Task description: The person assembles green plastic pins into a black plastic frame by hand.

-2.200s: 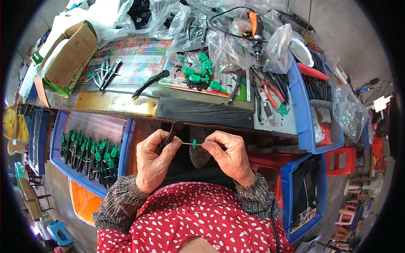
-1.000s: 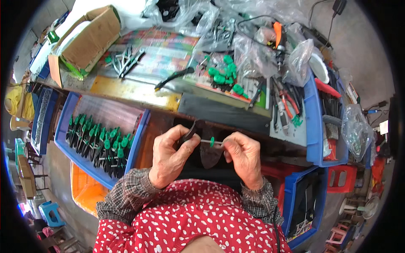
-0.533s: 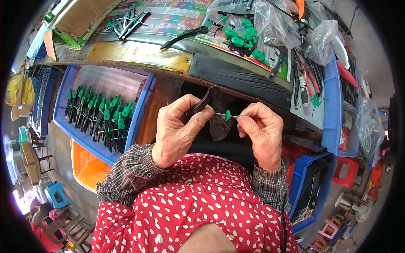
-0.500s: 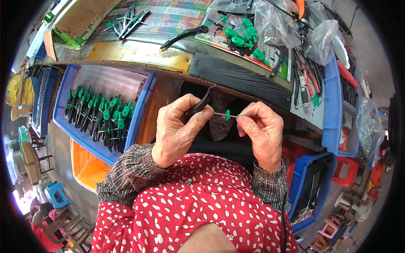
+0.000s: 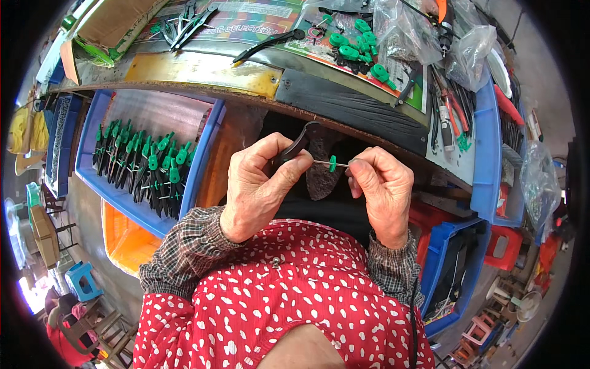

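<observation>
Between thumb and fingers, my left hand (image 5: 255,190) grips a black curved handle-like part (image 5: 302,140), whose rounded end sticks up past the fingers. From that grip a thin metal rod (image 5: 321,162) runs to the right. A small green disc (image 5: 333,163) sits around the rod in the gap between my hands. My right hand (image 5: 388,197) is closed in a pinch at the rod's far end; the fingertips hide that tip. Both hands are held in front of the bench edge, above my lap.
A blue bin (image 5: 206,163) at left holds several black tools with green ends (image 5: 153,163). Loose green parts (image 5: 353,52), black-handled pliers (image 5: 195,27) and clear plastic bags (image 5: 473,61) lie on the bench (image 5: 350,101). An orange basket (image 5: 126,243) and a blue crate (image 5: 433,277) stand lower down.
My right hand's fingers have shifted slightly at the rod's end. The green disc has moved a little to the right and up in the picture. My left hand keeps its grip.
</observation>
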Demonstrator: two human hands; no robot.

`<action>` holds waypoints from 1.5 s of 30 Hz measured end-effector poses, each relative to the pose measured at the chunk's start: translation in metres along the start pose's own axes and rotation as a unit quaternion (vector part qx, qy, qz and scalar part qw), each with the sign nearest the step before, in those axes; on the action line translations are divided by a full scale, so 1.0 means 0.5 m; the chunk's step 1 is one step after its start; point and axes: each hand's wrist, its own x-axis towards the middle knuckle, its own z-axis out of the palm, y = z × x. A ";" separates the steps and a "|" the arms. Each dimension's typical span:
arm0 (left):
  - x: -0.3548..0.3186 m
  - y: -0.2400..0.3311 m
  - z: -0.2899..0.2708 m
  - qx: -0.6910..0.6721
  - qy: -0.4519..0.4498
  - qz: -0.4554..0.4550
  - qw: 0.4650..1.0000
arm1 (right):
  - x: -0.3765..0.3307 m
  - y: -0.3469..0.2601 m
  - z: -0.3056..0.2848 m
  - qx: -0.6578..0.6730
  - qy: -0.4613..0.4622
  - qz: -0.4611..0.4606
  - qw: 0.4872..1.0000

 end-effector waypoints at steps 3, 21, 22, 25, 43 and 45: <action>0.000 -0.005 -0.006 0.007 -0.027 -0.001 1.000 | 0.001 0.001 -0.002 0.027 -0.004 0.004 1.000; -0.002 -0.012 -0.006 0.038 -0.016 -0.012 0.999 | 0.000 0.009 -0.009 -0.038 -0.015 0.005 0.999; -0.002 -0.012 -0.006 0.038 -0.017 -0.013 0.999 | -0.001 0.009 -0.010 -0.054 -0.017 -0.009 0.998; -0.002 -0.012 -0.005 0.033 -0.019 -0.015 0.999 | -0.002 0.006 -0.005 -0.018 -0.007 -0.006 1.000; -0.006 -0.008 -0.008 0.028 -0.036 -0.021 0.999 | 0.010 -0.012 0.013 -0.171 -0.105 -0.096 0.975; -0.009 -0.015 -0.009 0.027 -0.049 -0.008 0.998 | 0.009 -0.010 0.008 -0.179 -0.112 -0.087 0.974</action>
